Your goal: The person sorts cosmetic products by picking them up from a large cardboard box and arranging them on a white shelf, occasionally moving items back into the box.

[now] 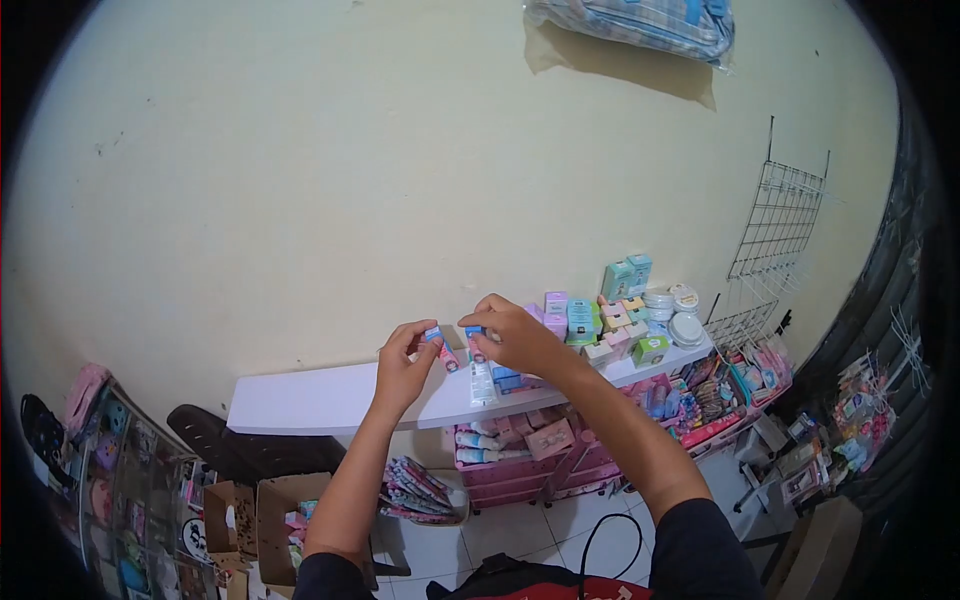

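Over the white shelf, my left hand (407, 358) pinches a slim blue, white and pink carton (447, 355) between thumb and fingers. Just to the right, my right hand (508, 338) closes its fingers on a small blue and red carton (474, 336). Beneath that hand a white tube (482, 384) lies on the shelf with its lower end near the front edge. A flat blue pack (512, 382) sits beside the tube, partly covered by my right wrist. Print on both held cartons is too small to read.
The narrow white shelf (300, 398) runs along the wall. To the right stand several pastel boxes (580, 322) and white round jars (685, 328). Below are pink drawers (510, 487), a basket of patterned rolls (420, 492) and a cardboard box (277, 520). A wire rack (785, 222) leans at right.
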`<action>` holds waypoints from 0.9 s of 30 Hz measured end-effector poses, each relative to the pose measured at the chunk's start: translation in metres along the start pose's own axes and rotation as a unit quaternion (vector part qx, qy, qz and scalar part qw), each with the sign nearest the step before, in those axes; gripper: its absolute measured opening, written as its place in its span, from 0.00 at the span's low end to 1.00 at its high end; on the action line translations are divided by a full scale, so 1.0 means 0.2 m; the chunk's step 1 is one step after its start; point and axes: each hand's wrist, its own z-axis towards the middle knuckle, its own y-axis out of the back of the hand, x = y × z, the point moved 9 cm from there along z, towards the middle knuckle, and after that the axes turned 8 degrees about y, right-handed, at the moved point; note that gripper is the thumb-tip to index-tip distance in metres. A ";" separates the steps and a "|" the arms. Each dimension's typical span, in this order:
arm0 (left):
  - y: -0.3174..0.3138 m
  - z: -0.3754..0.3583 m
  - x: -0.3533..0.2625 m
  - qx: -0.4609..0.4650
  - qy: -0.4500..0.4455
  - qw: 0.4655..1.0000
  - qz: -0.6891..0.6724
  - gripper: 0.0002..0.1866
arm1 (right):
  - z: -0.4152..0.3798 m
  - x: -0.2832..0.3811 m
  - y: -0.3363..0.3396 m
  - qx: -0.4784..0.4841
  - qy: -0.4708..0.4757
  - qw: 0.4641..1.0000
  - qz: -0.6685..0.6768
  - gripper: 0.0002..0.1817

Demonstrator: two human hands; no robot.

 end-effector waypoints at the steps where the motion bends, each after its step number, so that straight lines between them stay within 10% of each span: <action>1: 0.03 -0.03 0.00 -0.002 -0.001 1.000 -0.004 0.16 | 0.02 0.03 -0.02 -0.006 0.006 1.000 0.029 0.16; 27: 1.42 -1.31 0.17 -0.227 0.141 0.963 0.018 0.12 | 0.19 0.85 -1.47 0.121 -0.078 0.882 0.448 0.12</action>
